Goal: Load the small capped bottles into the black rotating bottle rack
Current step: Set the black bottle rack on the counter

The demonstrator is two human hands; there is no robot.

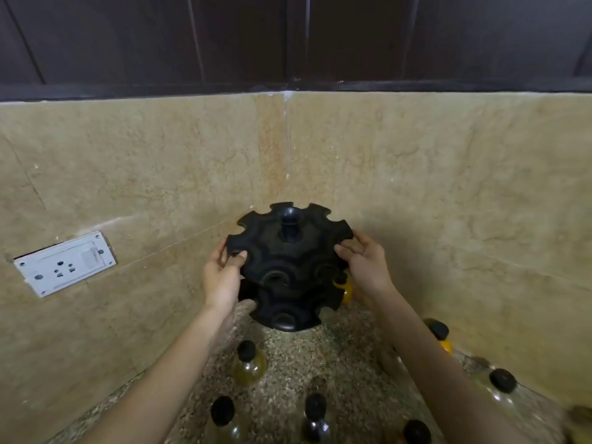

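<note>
The black rotating bottle rack [288,267] stands in the corner of the speckled counter, with notched tiers and a centre knob on top. My left hand [224,274] grips the rack's left edge and my right hand [362,264] grips its right edge. One yellow-filled bottle [346,288] shows at the rack's lower right, beside my right hand. Several small black-capped bottles stand on the counter in front: one with yellowish liquid [248,363], others at the bottom edge [315,408], and one with orange contents [440,334] behind my right forearm.
Beige stone walls meet in a corner right behind the rack. A white socket plate [64,262] sits on the left wall. Dark cabinet fronts [288,40] hang above. The granite counter [336,357] is crowded with bottles near its front.
</note>
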